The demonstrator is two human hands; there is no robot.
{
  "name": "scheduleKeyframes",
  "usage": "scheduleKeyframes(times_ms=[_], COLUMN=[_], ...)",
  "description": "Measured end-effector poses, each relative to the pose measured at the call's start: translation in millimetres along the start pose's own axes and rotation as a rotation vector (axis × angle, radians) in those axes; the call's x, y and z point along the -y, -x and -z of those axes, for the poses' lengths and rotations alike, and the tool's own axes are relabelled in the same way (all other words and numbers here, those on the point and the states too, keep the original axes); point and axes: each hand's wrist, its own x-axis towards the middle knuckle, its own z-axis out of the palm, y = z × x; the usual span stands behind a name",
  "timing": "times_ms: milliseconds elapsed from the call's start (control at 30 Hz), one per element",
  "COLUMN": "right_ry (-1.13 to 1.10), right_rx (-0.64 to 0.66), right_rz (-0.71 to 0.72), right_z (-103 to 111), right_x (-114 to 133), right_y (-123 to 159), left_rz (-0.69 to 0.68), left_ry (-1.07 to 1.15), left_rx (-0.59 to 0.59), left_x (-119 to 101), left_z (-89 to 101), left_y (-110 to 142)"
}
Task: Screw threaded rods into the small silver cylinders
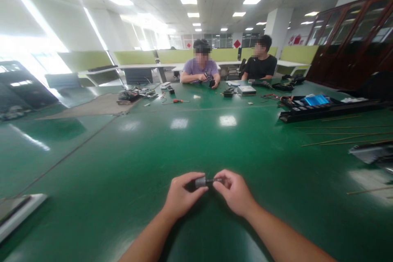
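Note:
Close to me, just above the green table, my left hand holds a small grey cylinder between thumb and fingers, its darker end toward my palm. A thin dark rod sticks out of the cylinder's right side. My right hand pinches the rod's other end with thumb and fingertips, which partly hide it. Cylinder and rod lie level, in one line between my two hands. Both are too small and blurred for me to name their kind.
Across the green table sit two people, one handling a dark device. Far out lie a red screwdriver and a heap of parts. On the right are a long black tray and thin rods; a white-edged panel is at left.

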Motion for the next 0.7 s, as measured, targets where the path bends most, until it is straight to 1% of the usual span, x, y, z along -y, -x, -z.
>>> scheduleKeyframes(times_ms=[700], right_ry=[-0.017], right_rx=[-0.017], right_rz=[-0.005], right_z=[0.9], right_x=[2.9], right_y=[-0.3], left_rz=[0.034], left_ry=[0.010], left_rx=[-0.029], left_x=[-4.5], left_z=[2.2], left_y=[-2.9])
